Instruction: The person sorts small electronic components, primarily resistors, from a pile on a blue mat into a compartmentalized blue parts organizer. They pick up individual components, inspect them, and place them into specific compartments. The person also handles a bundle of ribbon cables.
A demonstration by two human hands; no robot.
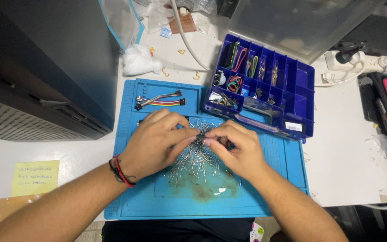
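Mid-mat, near the blue mat's (135, 197) centre, your left hand (155, 141) and right hand (238, 150) pinch closed on strands of the tangled wire-lead pile (195, 159)—sorting step, likely; next calls for teasing one lead free gently.

Single head camera, close above the blue mat (131, 206) on the counter (350, 152), looking steeply down, mat centred.

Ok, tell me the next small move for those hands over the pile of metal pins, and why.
Probably lift the pinched piece clear of the pile of thin metal pins. Both the left hand and the right hand meet fingertip to fingertip above it on the blue work mat, and the pins lie tangled, so separating one there looks hard.
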